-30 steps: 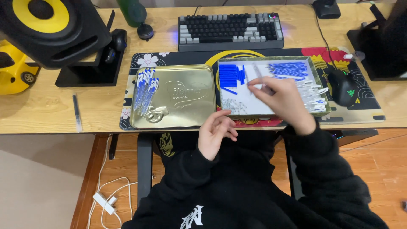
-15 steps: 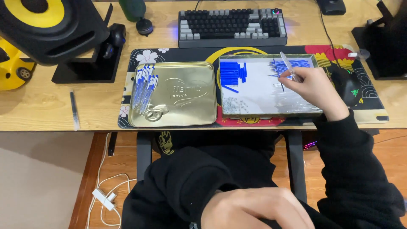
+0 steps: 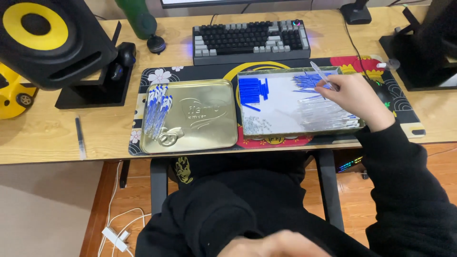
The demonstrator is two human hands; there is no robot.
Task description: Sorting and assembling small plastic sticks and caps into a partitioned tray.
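My right hand [image 3: 353, 97] hovers over the far right part of an open metal tray [image 3: 290, 133] and pinches a clear pen barrel [image 3: 320, 74] that points up and away. The tray holds a block of blue caps [image 3: 251, 89], loose blue refills [image 3: 307, 81], a pile of clear barrels [image 3: 328, 117] and small springs [image 3: 257, 125]. To its left lies a gold tin lid [image 3: 202, 116] with several assembled blue pens [image 3: 156, 108] on its left side. My left hand [image 3: 276, 245] is down in my lap at the bottom edge, blurred.
Both tins rest on a patterned desk mat [image 3: 190, 74]. Behind it are a keyboard [image 3: 250, 39], a green bottle [image 3: 138, 19] and a black speaker with a yellow cone [image 3: 45, 40]. A yellow toy car [image 3: 10, 90] and a loose pen [image 3: 80, 136] lie at the left.
My right hand moved from the tray's middle to its far right corner with a clear barrel. My left hand dropped from the desk edge to my lap.
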